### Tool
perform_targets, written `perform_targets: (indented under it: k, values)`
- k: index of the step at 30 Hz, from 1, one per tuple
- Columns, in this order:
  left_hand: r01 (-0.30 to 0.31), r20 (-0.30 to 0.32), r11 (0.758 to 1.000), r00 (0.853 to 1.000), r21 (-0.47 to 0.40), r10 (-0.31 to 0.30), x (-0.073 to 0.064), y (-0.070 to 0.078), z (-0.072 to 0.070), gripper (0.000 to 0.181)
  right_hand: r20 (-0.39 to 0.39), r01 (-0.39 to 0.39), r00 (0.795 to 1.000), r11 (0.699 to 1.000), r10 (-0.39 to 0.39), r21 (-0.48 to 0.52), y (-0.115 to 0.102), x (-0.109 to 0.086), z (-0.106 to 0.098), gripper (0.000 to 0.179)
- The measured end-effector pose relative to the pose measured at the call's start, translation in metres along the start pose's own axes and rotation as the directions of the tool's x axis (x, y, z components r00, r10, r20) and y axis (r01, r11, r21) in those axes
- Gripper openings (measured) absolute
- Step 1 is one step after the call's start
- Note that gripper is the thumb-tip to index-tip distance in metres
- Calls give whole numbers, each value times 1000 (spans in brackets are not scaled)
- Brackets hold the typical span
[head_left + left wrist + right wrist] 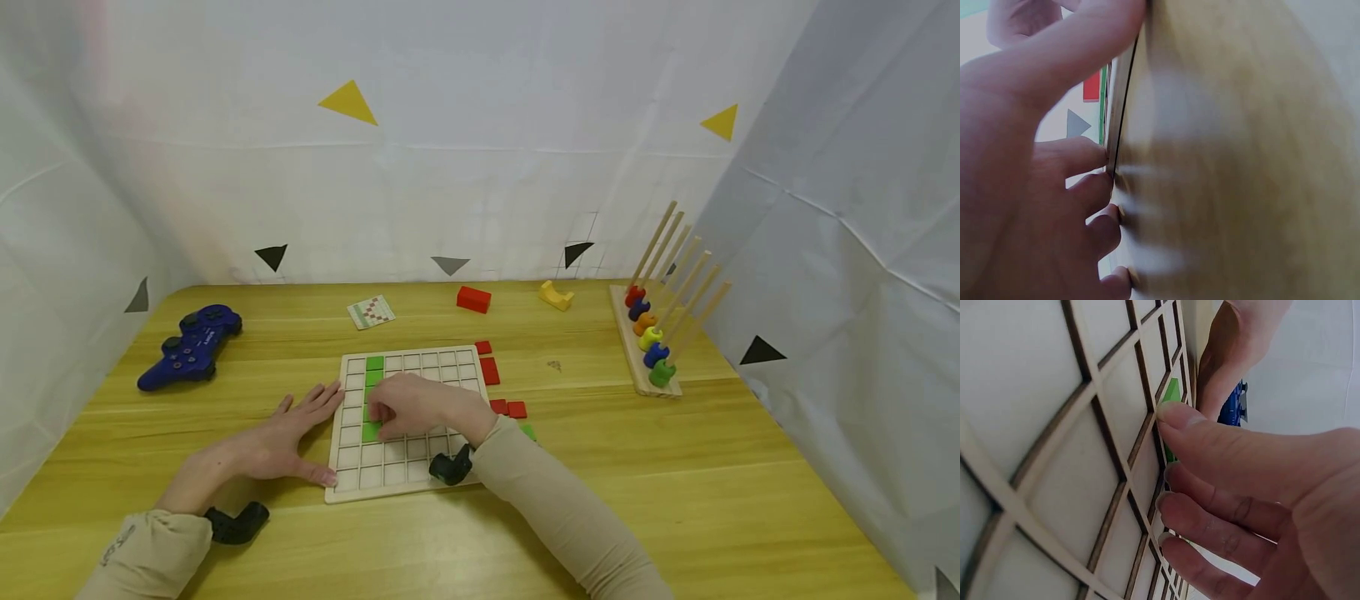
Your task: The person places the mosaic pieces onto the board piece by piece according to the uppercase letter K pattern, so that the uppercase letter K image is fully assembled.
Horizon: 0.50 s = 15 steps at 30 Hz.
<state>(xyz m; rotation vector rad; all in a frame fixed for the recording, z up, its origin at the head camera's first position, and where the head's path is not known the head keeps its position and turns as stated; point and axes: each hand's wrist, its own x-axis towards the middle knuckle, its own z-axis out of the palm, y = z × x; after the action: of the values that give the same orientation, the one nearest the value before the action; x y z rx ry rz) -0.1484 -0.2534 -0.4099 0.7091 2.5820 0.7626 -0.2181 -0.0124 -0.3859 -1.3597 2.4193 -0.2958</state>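
Note:
A wooden grid board (405, 495) lies flat on the table, with a column of green square tiles (374, 363) in its second column from the left. My right hand (420, 406) is over that column, fingers curled down. In the right wrist view its thumb and fingertips are at a green tile (1173, 391) in the grid; the hand partly hides that tile. My left hand (279, 442) rests beside the board, fingers spread, with fingertips and thumb touching its left edge. In the left wrist view the left fingers (1092, 194) lie along the board's side.
Red tiles (489, 371) and a green tile (528, 432) lie right of the board. Behind it are a patterned card (371, 312), a red block (474, 299) and a yellow curved block (556, 296). A blue game controller (192, 348) lies left; a pegged ring stand (622, 333) stands right.

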Motion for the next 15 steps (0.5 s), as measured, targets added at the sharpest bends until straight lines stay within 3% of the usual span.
perform_targets:
  k: [8, 15]
  values:
    - [5, 0, 1000, 1000, -3, -5, -3, 0, -1, 118, -4, 13, 1000, 999, -13, 29, -1, -2, -5, 19]
    - [2, -2, 1000, 1000, -2, -2, -1, -1, 0, 118, -43, 51, 998, 994, -47, 93, 5, -29, -36, 30]
